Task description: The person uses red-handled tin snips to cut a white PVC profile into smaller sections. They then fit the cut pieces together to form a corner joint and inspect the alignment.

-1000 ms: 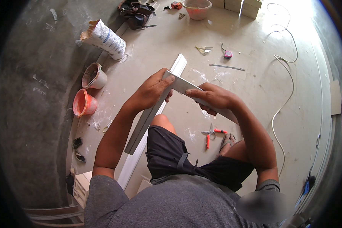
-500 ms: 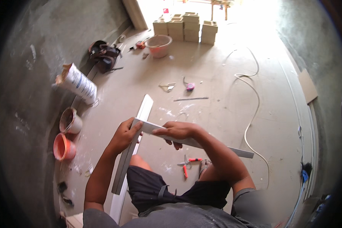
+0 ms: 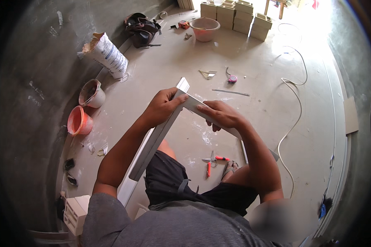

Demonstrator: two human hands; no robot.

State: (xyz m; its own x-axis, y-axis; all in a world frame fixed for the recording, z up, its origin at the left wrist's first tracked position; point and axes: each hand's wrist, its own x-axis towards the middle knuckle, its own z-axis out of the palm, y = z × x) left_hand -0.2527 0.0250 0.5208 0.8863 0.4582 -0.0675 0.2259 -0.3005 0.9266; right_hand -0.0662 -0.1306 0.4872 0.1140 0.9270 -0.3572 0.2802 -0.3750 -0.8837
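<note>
Two grey metal strips meet in a corner in front of me, forming a bent angle profile (image 3: 153,142). My left hand (image 3: 163,108) is closed round the corner end, its thumb pressed on top. Just right of the corner, my right hand (image 3: 220,114) pinches the other leg between thumb and fingers; that leg runs on under my right forearm. A long white strip (image 3: 127,190) lies behind the left leg, its far tip showing past the corner. On the floor before my knees are red-handled snips (image 3: 212,160), blades apart.
Farther off lie a pink tape measure (image 3: 232,78), a thin metal strip (image 3: 231,92) and a white cable (image 3: 297,103). Along the left wall stand an orange bucket (image 3: 80,121), a whitish bucket (image 3: 93,94), a torn sack (image 3: 107,57) and a dark bag (image 3: 141,31). Hollow blocks (image 3: 261,26) stand behind.
My view has shifted, so the floor items sit farther right or higher. Both hands, still gripping the profile near its corner, now appear higher and to the right; the corner covers the white strip near its tip.
</note>
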